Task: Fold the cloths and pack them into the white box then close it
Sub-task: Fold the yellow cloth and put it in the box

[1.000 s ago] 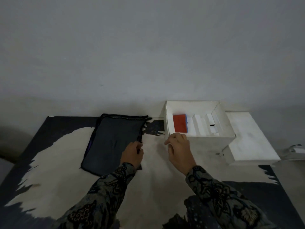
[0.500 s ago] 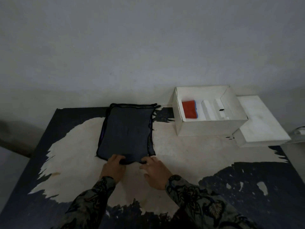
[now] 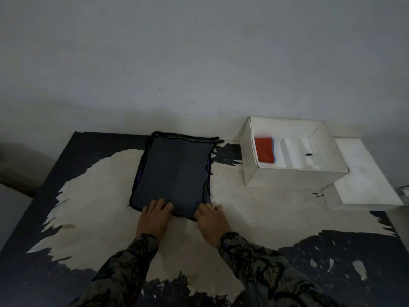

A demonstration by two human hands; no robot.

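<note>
A dark cloth (image 3: 174, 171) is laid flat on the table (image 3: 93, 196), its near edge gripped by the left hand (image 3: 155, 216) and right hand (image 3: 210, 220); a red cloth (image 3: 263, 149) is held in the open box (image 3: 294, 176), lid (image 3: 363, 173) beside it

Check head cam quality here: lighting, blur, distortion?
Head view: dim and underexposed, no glare; dark cloth shows little texture, soft overall. Wide-angle bend skews the white box and table edge. Left hand and right hand are readable, fingertips murky.
</note>
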